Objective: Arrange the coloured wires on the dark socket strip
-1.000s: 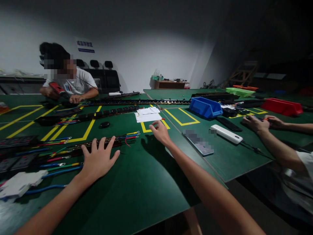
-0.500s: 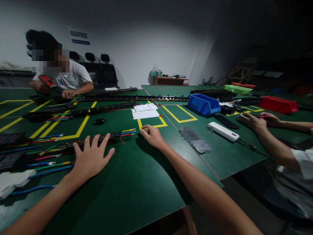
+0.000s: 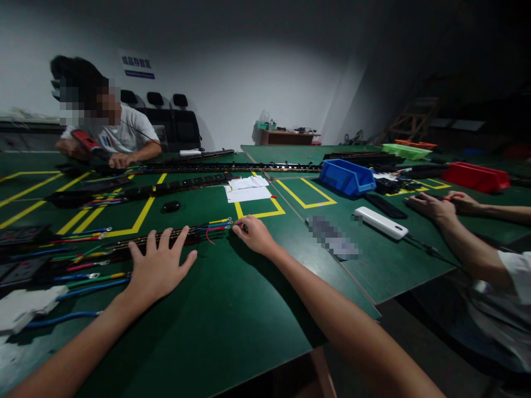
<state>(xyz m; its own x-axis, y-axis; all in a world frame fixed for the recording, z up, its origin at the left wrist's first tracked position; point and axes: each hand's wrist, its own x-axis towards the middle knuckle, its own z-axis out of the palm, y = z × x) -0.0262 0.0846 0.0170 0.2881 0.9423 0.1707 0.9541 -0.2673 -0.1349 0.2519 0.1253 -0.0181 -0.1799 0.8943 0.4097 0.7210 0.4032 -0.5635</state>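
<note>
My left hand (image 3: 160, 265) lies with its fingers spread, fingertips on the near black wire harness (image 3: 145, 239). Blue, yellow and red wires with ring terminals (image 3: 226, 222) come out of the harness's right end, and one thin red wire (image 3: 211, 236) curls off it. Just right of these terminals is my right hand (image 3: 254, 235), its fingers curled together. What its fingertips hold, if anything, is hidden. Left of my left hand lie black boxes (image 3: 27, 271), a white connector (image 3: 29, 307) and thick blue cables (image 3: 68, 315).
Farther back lie more harnesses (image 3: 178, 185), a black oval object (image 3: 170, 206) and white paper (image 3: 249, 189). To the right are a blue bin (image 3: 347, 177), a white handheld device (image 3: 380, 223) and a red bin (image 3: 475, 177). Co-workers sit across the table and at the right.
My right hand has moved slightly left and down, closer to the ring terminals. My left hand stays spread on the harness. The view has shifted slightly.
</note>
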